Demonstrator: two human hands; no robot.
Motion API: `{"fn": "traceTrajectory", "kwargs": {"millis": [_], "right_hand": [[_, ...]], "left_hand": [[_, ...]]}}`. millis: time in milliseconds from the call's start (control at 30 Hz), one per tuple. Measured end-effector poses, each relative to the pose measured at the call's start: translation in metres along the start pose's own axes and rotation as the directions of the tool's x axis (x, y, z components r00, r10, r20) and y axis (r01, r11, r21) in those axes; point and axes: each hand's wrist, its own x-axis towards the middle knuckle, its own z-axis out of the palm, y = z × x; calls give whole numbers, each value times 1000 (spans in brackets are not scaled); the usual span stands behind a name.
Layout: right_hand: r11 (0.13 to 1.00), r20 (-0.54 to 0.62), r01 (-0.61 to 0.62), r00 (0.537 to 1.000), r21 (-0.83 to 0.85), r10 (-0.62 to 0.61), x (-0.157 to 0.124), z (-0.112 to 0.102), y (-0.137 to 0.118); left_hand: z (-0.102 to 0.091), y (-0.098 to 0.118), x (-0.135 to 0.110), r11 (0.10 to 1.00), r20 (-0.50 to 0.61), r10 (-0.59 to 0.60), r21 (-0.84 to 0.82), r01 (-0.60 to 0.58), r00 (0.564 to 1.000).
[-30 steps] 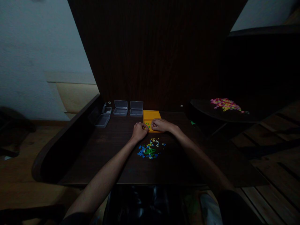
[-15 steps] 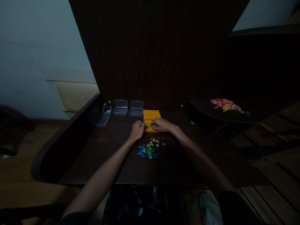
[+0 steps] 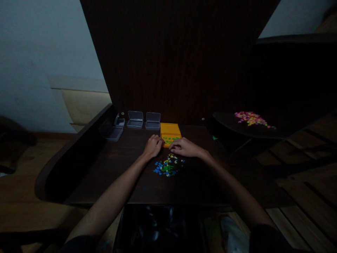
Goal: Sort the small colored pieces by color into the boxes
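Note:
A yellow box [image 3: 170, 128] with its lid raised stands near the back of the dark table; several small green pieces [image 3: 168, 140] lie inside it. At the box's left edge is my left hand [image 3: 153, 146], closed, its thumb and fingertips gripping the side. My right hand [image 3: 184, 147] is over the front right corner, fingers bent together and pointing down-left; whatever may be between the fingertips is too small to make out. Just in front of both hands spreads a loose pile of small building bricks [image 3: 165, 168] in blue, green, yellow and white.
Clear plastic cases with open lids, such as this one [image 3: 153, 124], stand along the back left. A raised side panel [image 3: 76, 151] bounds the table's left. Pink, orange and yellow pieces [image 3: 251, 118] are heaped on a dark surface at the right. A tall dark panel [image 3: 179, 63] rises behind.
My right hand has moved from inside the yellow box toward its front right corner, uncovering more green pieces. My left hand stays at the box's left edge.

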Motion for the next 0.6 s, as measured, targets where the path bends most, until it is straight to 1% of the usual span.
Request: {"fn": "traceTrajectory", "kwargs": {"millis": [67, 133, 267, 467, 600], "right_hand": [[998, 64, 4, 998, 62, -8, -11, 8, -7], [996, 89, 9, 996, 84, -17, -19, 17, -10], [991, 65, 25, 997, 131, -34, -28, 29, -13], [993, 88, 36, 995, 114, -46, -30, 30, -16], [995, 88, 25, 996, 93, -33, -31, 31, -15]], "left_hand": [[1, 0, -1, 1000, -15, 25, 19, -25, 1000], [1, 1, -3, 999, -29, 34, 12, -34, 999], [-1, 4, -5, 998, -45, 56, -9, -56, 997], [-6, 7, -8, 992, -52, 107, -56, -110, 993], [-9, 7, -10, 988, -35, 138, -71, -140, 990]]}}
